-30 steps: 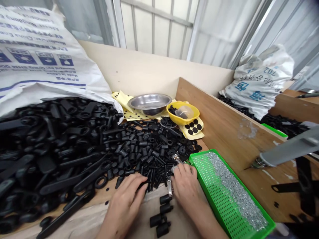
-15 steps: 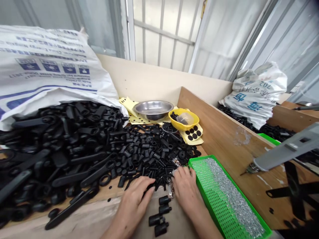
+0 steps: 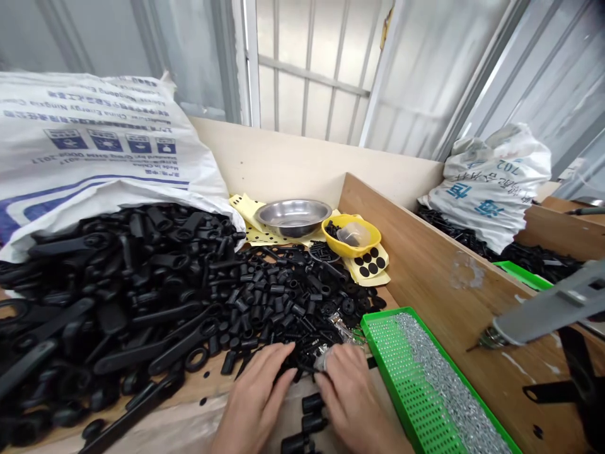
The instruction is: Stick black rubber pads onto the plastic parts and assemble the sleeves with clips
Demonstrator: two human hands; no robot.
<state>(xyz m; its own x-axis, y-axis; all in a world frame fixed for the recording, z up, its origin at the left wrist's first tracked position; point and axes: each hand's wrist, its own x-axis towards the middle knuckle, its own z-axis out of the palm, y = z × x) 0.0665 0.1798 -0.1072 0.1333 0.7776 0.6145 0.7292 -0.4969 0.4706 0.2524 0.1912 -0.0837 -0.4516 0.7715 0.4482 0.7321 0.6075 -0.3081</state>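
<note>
My left hand rests at the near edge of a heap of small black plastic parts. Its thumb and fingers are apart, with black pieces by the fingertips. My right hand is beside it, fingers curled down into the small parts, thumb near a thin dark pin. What its fingers grip is hidden. A pale, clear-looking bit shows at its fingertips. Shiny metal clips lie just beyond. Between my wrists several black cylindrical pieces lie in a column, partly covered by my right hand.
Right of my hands is a green tray of small silvery pieces. A grey electric screwdriver juts over the wooden divider. Behind the heap are a steel bowl and yellow bowl. A white sack spills black handles at left.
My right hand has come back toward me, its thumb now closer to the left hand and covering part of the black cylinders. The view has tilted slightly, shifting the scene down.
</note>
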